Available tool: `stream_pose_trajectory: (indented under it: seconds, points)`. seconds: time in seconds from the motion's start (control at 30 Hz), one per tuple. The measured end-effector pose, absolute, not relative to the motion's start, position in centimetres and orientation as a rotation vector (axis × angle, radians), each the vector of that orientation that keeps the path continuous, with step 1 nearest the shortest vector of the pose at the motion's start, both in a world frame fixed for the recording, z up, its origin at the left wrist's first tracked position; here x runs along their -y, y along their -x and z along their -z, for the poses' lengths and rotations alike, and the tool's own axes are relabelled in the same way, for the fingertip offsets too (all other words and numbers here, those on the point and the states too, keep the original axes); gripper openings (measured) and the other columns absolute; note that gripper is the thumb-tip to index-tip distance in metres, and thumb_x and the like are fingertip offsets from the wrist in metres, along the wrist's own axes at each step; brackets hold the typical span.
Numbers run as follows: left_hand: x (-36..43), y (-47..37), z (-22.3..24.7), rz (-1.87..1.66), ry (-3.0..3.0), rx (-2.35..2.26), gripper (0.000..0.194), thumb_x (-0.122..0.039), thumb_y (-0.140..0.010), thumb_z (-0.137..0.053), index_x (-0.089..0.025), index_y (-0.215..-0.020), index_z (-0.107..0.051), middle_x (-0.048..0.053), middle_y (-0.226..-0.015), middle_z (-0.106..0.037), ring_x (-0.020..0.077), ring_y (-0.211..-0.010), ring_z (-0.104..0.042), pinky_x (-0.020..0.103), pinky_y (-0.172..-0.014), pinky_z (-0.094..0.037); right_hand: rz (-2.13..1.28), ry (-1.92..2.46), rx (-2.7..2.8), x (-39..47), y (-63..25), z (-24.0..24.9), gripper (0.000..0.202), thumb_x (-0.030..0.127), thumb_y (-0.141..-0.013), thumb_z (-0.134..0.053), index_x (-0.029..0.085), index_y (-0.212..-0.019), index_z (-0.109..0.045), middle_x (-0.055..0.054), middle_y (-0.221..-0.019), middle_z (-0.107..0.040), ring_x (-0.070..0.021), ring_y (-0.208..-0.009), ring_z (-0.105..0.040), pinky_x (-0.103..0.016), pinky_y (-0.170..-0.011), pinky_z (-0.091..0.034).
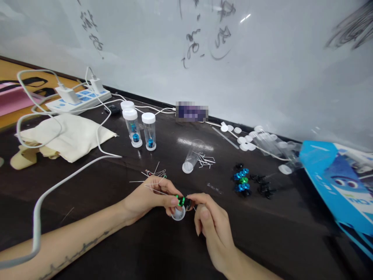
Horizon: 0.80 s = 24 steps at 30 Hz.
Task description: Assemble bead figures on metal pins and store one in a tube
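A thick white cable loops in at eight o'clock on the dark brown worktop. Two clear plastic tubes with white caps stand at ten o'clock, blue pieces inside. At seven, the left hand has its grip closed — thumb against fingers — on a small green-and-black piece, a round white cup just below. At five, the right hand is curled, index fingertip at the piece's black end; its grip's closure I cannot tell. Small blue, green and black parts lie at four.
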State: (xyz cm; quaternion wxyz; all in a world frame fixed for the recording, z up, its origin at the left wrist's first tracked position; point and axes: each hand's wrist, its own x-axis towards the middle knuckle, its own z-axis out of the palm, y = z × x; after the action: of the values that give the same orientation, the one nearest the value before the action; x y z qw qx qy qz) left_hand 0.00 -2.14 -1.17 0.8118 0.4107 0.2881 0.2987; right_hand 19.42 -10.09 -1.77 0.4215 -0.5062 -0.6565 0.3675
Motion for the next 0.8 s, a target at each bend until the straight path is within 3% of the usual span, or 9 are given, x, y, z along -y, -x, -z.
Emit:
stream_pose_trajectory:
  seconds: [0.13,0.3,0.47,0.67,0.8]
  points:
    - [2.16,0.0,1.17,-0.631,-0.87,-0.624,0.017,-0.019,-0.067,-0.083,-0.008,-0.078,-0.075,0.008,-0.066,-0.075,0.012,-0.051,-0.067,0.018,-0.05,-0.052,-0.918,1.286,1.662,10.09,-19.45,1.78,0.039,0.041,-0.103,-0.029,0.022,-0.106,-0.062,0.004,-0.053,-0.047,-0.0133,-0.047,-0.045,-0.027,-0.052,-0.036]
    - [2.23,0.09,1.27,-0.635,-0.885,-0.617,0.016,-0.018,-0.069,-0.082,-0.009,-0.08,-0.076,0.008,-0.067,-0.076,0.0113,-0.052,-0.067,0.017,-0.05,-0.052,-0.901,1.303,1.64,10.13,-19.46,1.74,0.037,0.042,-0.102,-0.03,0.023,-0.119,-0.057,0.004,-0.054,-0.046,-0.0151,-0.05,-0.048,-0.028,-0.054,-0.038]
    - [2.22,0.04,1.28,-0.631,-0.879,-0.612,0.015,-0.018,-0.069,-0.082,-0.009,-0.079,-0.076,0.008,-0.067,-0.076,0.0118,-0.053,-0.067,0.017,-0.05,-0.052,-0.885,1.23,1.662,10.02,-19.45,1.65,0.037,0.04,-0.103,-0.03,0.024,-0.109,-0.063,0.004,-0.058,-0.047,-0.0138,-0.051,-0.048,-0.031,-0.063,-0.041]
    - [2.21,0.08,1.24,-0.64,-0.888,-0.609,0.014,-0.018,-0.07,-0.081,-0.009,-0.079,-0.076,0.008,-0.068,-0.076,0.0113,-0.053,-0.067,0.017,-0.051,-0.052,-0.915,1.241,1.625,10.1,-19.43,1.64,0.035,0.039,-0.103,-0.03,0.025,-0.12,-0.057,0.004,-0.057,-0.046,-0.0137,-0.05,-0.047,-0.029,-0.057,-0.039]
    - [2.28,0.12,1.33,-0.637,-0.882,-0.601,0.013,-0.016,-0.07,-0.081,-0.009,-0.08,-0.076,0.008,-0.067,-0.076,0.0112,-0.053,-0.067,0.017,-0.051,-0.053,-0.899,1.226,1.647,10.07,-19.35,1.57,0.036,0.036,-0.103,-0.03,0.024,-0.111,-0.063,0.003,-0.058,-0.047,-0.0132,-0.052,-0.048,-0.029,-0.058,-0.039]
